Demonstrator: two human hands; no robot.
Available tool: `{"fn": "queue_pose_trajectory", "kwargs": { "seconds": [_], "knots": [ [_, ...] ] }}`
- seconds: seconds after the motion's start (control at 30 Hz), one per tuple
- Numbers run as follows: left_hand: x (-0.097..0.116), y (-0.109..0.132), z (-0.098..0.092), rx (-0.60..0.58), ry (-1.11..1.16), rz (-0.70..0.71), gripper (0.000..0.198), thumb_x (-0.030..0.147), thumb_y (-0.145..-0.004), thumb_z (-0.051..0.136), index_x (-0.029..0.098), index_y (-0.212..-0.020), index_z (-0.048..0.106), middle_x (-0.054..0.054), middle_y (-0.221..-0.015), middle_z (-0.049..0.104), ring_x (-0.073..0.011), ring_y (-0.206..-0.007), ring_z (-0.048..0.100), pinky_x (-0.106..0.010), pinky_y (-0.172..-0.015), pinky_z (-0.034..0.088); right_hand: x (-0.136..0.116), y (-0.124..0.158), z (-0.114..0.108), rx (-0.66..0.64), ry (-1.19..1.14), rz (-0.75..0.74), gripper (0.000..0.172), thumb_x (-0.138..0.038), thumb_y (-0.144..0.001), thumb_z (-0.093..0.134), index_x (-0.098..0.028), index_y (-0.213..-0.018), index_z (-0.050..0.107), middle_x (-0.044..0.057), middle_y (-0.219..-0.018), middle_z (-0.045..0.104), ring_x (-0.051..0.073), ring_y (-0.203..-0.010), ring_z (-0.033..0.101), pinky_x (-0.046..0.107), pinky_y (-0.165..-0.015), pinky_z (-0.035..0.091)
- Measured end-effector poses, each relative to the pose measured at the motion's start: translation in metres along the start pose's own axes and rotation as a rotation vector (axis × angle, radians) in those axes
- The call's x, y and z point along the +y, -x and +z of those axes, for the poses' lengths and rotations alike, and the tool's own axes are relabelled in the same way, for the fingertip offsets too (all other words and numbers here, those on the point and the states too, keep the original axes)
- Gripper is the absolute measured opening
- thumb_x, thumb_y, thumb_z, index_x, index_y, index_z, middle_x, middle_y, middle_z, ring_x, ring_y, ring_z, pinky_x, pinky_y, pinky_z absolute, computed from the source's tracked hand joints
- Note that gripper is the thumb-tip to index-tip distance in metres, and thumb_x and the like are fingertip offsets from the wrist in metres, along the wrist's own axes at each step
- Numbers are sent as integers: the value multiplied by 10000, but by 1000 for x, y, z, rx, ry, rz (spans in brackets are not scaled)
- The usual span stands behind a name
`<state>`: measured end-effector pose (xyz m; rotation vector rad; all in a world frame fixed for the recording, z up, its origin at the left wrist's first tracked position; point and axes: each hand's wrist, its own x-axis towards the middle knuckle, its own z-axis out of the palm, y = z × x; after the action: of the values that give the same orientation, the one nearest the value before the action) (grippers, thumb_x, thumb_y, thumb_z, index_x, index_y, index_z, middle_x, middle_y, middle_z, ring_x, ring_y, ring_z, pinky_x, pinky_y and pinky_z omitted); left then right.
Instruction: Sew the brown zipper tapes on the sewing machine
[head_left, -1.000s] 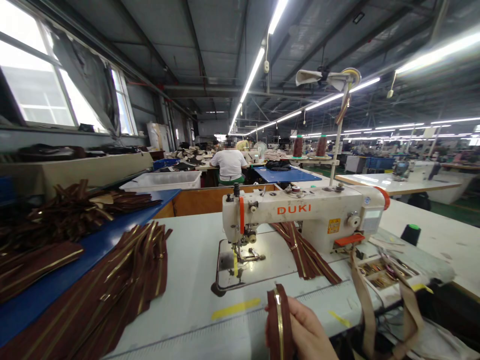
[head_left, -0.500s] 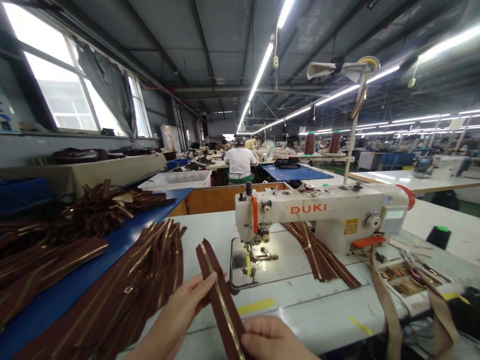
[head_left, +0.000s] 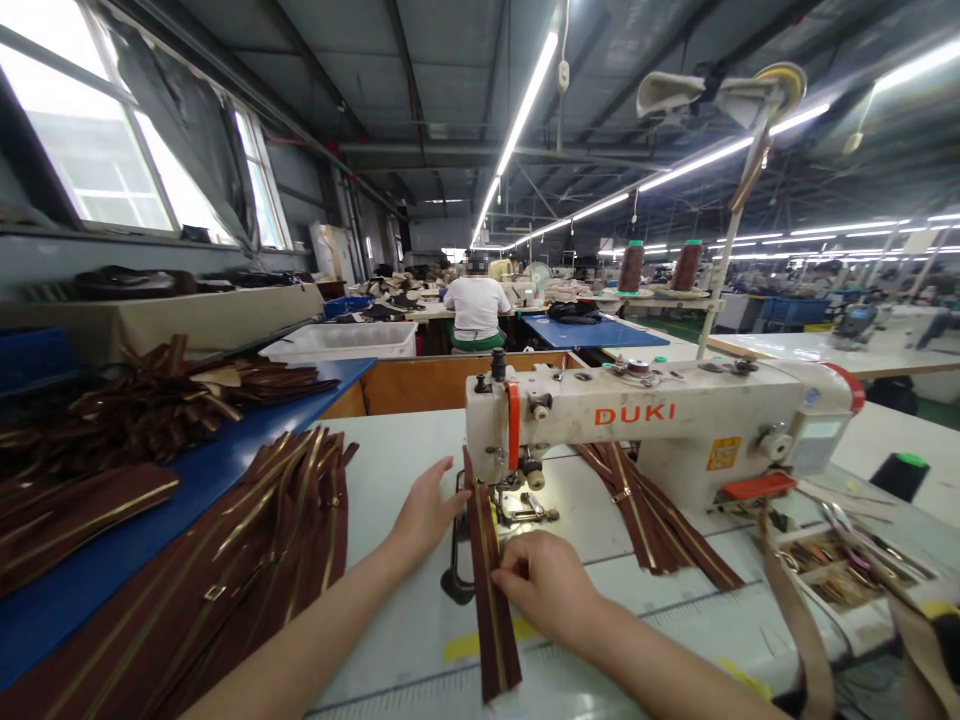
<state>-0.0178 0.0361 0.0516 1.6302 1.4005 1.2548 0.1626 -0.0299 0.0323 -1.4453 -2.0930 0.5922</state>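
1. Left hand (head_left: 429, 508): fingers spread flat, tips against the upper edge of the brown zipper strip (head_left: 501, 650).
2. Right hand (head_left: 546, 588): fingers curled, pinching the strip mid-length.
3. Strip lies on the table (head_left: 390, 470), top end at the sewing machine (head_left: 660, 420) needle.

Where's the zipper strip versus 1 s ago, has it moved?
Yes. The zipper strip went from the table's near edge forward to the sewing machine; its far end now lies by the presser foot, right hand gripping it, left hand alongside.
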Motion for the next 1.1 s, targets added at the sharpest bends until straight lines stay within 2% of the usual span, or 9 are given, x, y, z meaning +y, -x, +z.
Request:
{"fn": "queue_pose_trajectory", "kwargs": {
  "seconds": [0.07, 0.1, 0.2, 0.3, 0.5, 0.7, 0.83, 0.97, 1.1],
  "knots": [
    [-4, 14, 2, 28, -51, 59, 389, 335, -633, 716, 192, -990, 651, -97, -1226, 596, -344, -1285, 367, -476, -1113, 170, 2, -5, 1, -15, 44, -16, 117, -214, -769, 592, -190, -666, 643, 2, -709, 671, 136, -678, 568, 226, -602, 322],
    [-5, 24, 2, 16, -73, 83, 352, 319, -655, 702, 203, -984, 660, -90, -1232, 594, -336, -1277, 378, -468, -1120, 155, 3, -6, 1, -20, 59, -30, 117, -217, -774, 586, -193, -674, 641, 1, -714, 672, 137, -683, 571, 228, -603, 320],
    [-5, 54, 5, -138, -163, 155, 268, 288, -752, 647, 223, -1009, 683, -90, -1199, 622, -310, -1190, 482, -444, -1096, 244, 4, -7, 2, -29, 98, -67, 109, -209, -781, 579, -197, -689, 637, 1, -735, 677, 139, -701, 575, 232, -613, 319],
    [-4, 70, 9, -267, -275, 224, 269, 261, -832, 575, 187, -1070, 677, -129, -1208, 618, -306, -1175, 510, -432, -1075, 294, 4, -7, 0, -37, 107, -78, 109, -209, -787, 585, -193, -689, 631, 3, -736, 673, 139, -707, 573, 232, -622, 323],
    [-11, 69, 10, -233, -479, 333, 291, 265, -863, 548, 186, -1124, 649, -116, -1232, 616, -291, -1164, 539, -426, -1051, 360, 7, -8, -2, -24, 118, -138, 79, -215, -836, 560, -197, -832, 637, 13, -817, 669, 156, -790, 589, 239, -694, 372],
    [-21, 71, 9, -233, -727, 547, 356, 216, -910, 438, 202, -1252, 537, -99, -1253, 596, -252, -1151, 553, -456, -975, 461, 8, -6, -2, -42, 161, -226, 166, -178, -866, 514, -188, -974, 641, 57, -943, 659, 187, -918, 574, 265, -802, 403],
    [-21, 71, 7, -221, -838, 631, 328, 193, -914, 423, 210, -1214, 555, -102, -1232, 606, -244, -1123, 579, -439, -935, 503, 10, -4, 0, -18, 173, -281, 174, -159, -887, 486, -184, -933, 652, 49, -886, 644, 181, -867, 567, 262, -763, 416],
    [-19, 71, 6, -205, -869, 646, 310, 185, -904, 433, 197, -1181, 574, -109, -1227, 609, -247, -1117, 585, -437, -928, 513, 14, -3, 0, -1, 184, -340, 186, -155, -907, 472, -181, -860, 651, 36, -827, 629, 169, -821, 559, 256, -731, 422],
    [-18, 71, 6, -205, -871, 657, 314, 171, -897, 432, 186, -1171, 582, -114, -1220, 611, -250, -1106, 588, -447, -917, 518, 13, 0, -1, 2, 281, -423, 161, -145, -906, 485, -159, -896, 645, 49, -856, 628, 180, -825, 553, 271, -735, 434]
  ]
}}
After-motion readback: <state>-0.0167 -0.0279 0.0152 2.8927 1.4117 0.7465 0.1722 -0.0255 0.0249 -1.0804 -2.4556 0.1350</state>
